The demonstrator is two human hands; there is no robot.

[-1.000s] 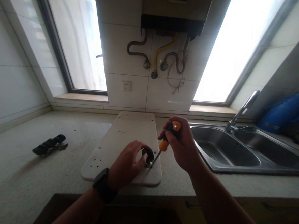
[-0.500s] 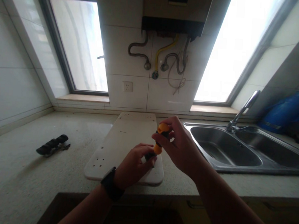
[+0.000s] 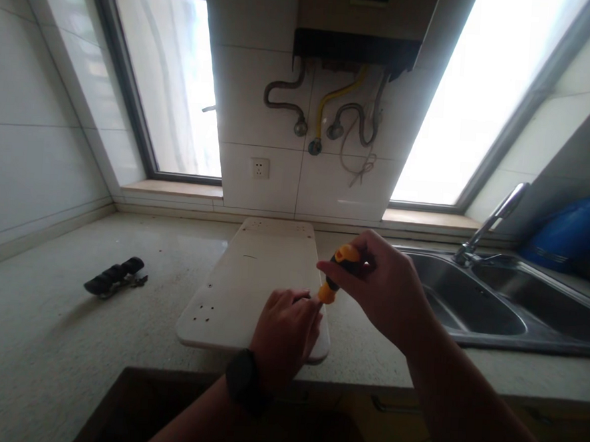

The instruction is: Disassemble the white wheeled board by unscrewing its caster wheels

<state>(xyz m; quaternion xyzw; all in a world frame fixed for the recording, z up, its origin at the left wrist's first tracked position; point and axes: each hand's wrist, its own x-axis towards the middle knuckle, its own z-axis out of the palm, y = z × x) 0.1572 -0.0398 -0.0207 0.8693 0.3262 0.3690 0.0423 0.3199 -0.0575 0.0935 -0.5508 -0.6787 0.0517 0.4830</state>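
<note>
- screwdriver (image 3: 327, 292): yellow-black handle over the near right corner of the white board (image 3: 241, 278), on the handle's side of my left hand.
- long axis tilted: handle up and right, shaft down-left toward my left fingers. tip hidden, can't tell what it touches.
- my right hand (image 3: 386, 276): nearest to it, fingers clamped on the handle.
- my left hand (image 3: 285, 330): over the board's corner, just beside the shaft. fingers bunched; can't tell what they grip.
- board lies flat on the tabletop (image 3: 158, 326), holes near its corners.
- black ridged part (image 3: 115, 277): well apart, left on the tabletop.
- sink (image 3: 517, 342): right of the board.
</note>
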